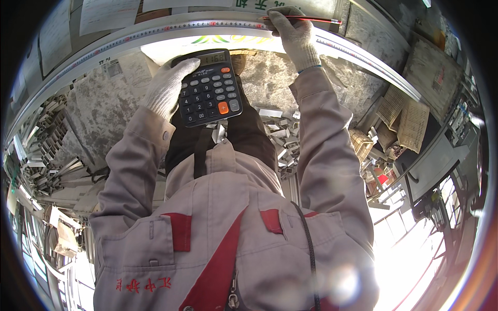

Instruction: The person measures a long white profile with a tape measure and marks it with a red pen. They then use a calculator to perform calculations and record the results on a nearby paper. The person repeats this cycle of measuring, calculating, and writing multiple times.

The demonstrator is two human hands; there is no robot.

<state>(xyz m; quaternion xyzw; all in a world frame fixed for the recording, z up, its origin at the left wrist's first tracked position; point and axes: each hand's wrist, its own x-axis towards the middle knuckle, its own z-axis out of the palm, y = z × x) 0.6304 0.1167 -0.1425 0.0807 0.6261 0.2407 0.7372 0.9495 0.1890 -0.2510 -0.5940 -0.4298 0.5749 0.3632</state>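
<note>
My left hand [174, 85], in a white knitted glove, grips a black desk calculator [199, 98] by its left side. The thumb lies across the upper left of its face, beside the lit display; the other fingers are hidden beneath. My right hand [290, 37], gloved the same way, is closed around a thin red pencil [321, 20]. The pencil lies nearly level, its tip pointing left. Just under that tip runs a measuring tape or scale strip [207, 24] along a long pale metal bar [171, 32]; the right fingertips are at its edge.
Paper sheets [109, 14] lie beyond the bar at the upper left. Metal profile offcuts [46, 135] are heaped on the left, with more between my body and right arm. Wicker baskets [412, 124] stand at the right, near a grey panel [433, 78].
</note>
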